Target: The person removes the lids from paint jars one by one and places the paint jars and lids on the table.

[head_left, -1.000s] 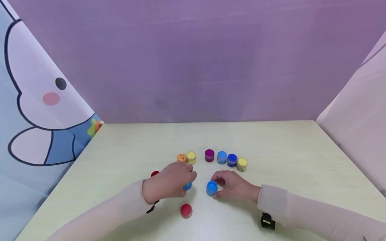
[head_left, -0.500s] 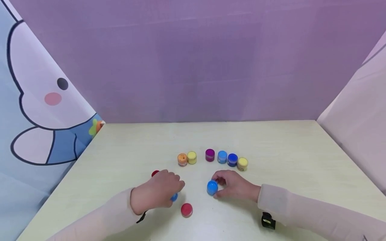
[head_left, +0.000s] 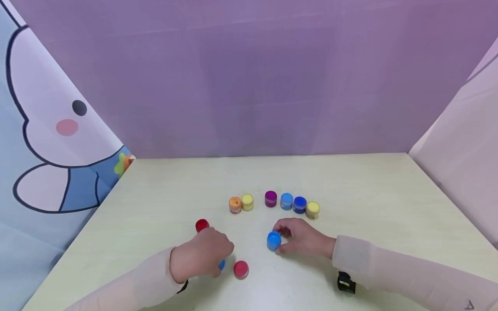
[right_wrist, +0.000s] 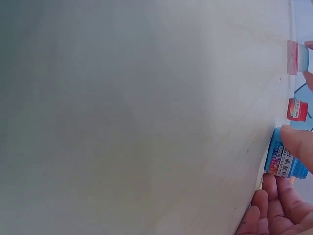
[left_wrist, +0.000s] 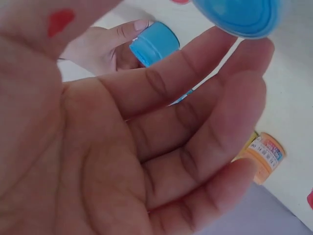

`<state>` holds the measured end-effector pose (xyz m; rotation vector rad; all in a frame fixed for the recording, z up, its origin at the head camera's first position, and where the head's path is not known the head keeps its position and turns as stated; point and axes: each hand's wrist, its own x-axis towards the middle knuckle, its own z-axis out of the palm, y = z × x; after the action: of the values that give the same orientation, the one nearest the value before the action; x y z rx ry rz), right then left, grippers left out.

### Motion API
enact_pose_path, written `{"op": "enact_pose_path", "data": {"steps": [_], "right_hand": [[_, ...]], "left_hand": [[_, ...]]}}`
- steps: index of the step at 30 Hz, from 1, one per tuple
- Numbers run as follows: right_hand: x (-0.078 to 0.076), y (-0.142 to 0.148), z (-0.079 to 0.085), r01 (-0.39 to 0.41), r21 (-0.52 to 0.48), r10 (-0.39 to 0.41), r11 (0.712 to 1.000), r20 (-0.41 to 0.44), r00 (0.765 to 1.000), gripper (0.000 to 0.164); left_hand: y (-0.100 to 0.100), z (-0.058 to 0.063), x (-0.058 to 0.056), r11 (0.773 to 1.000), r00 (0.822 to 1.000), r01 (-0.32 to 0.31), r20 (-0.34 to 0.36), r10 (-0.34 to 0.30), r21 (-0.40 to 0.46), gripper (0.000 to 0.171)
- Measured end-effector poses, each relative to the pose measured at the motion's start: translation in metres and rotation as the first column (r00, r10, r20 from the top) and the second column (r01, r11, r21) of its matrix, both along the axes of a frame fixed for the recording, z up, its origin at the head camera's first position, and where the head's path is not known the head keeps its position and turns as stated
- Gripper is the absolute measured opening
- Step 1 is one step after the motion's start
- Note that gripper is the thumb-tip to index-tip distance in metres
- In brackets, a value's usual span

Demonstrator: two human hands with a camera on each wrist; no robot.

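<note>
— Shifted nearer the person: left hand (head_left: 202,255), pinching one blue lid (left_wrist: 239,17).
— Right hand (head_left: 301,237)?
— Half-curled about blue pot (head_left: 274,241), upright on table (head_left: 350,185).
— Handling?
— Probably light, rigid, smooth; hold side walls, keep level.

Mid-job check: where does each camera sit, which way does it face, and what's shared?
Head: on the head, facing forward and down at the table; left hand, right hand and sleeves show.
Left wrist: on that wrist, facing along the left hand toward a round blue piece; part of the right hand shows beyond.
Right wrist: on that wrist, facing across the table; part of each hand shows at the right edge.
Shared by head and left wrist: orange jar, plus the blue jar the right hand holds.
</note>
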<state>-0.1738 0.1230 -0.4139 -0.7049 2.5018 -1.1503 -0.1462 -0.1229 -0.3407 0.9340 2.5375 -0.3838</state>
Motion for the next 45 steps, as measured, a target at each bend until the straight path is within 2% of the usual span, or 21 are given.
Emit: {"op": "enact_pose_path", "data": {"steps": [6,11,20,25,30,34,40,45], "right_hand": [[-0.001,0.000,0.002,0.003,-0.006,-0.003,1.000,0.000,1.000,0.030],[-0.001,-0.001,0.003,0.001,-0.008,-0.001,1.000,-0.003,1.000,0.031],[0.000,-0.002,0.003,0.002,-0.003,-0.002,1.000,-0.001,1.000,0.031],[-0.001,-0.002,0.002,-0.002,0.002,0.002,1.000,-0.002,1.000,0.031],[-0.001,-0.001,0.002,-0.009,-0.002,0.009,1.000,-0.013,1.000,0.031],[-0.001,0.000,0.003,-0.012,-0.008,0.012,1.000,-0.014,1.000,0.032],[-0.002,0.000,0.001,-0.011,-0.007,0.011,1.000,0.008,1.000,0.032],[-0.003,0.000,0.001,-0.020,0.004,0.020,1.000,0.001,1.000,0.033]], "left_hand": [[0.000,-0.006,-0.002,1.000,1.000,0.026,-0.011,-0.026,-0.003,0.030],[0.001,-0.009,-0.002,1.000,1.000,0.010,0.007,-0.010,0.005,0.031],[0.002,-0.009,-0.002,1.000,0.999,-0.011,0.032,0.011,0.012,0.032],[0.001,-0.003,-0.002,1.000,0.999,-0.004,0.041,0.003,0.028,0.032],[0.007,0.004,-0.007,0.997,0.997,0.068,-0.040,-0.067,0.026,0.034],[0.017,0.008,-0.013,0.986,0.983,0.151,-0.115,-0.143,0.068,0.035],[0.039,0.012,-0.019,0.953,0.958,0.261,-0.166,-0.235,0.157,0.039],[0.055,0.008,-0.025,0.920,0.935,0.338,-0.187,-0.303,0.201,0.046]]}}
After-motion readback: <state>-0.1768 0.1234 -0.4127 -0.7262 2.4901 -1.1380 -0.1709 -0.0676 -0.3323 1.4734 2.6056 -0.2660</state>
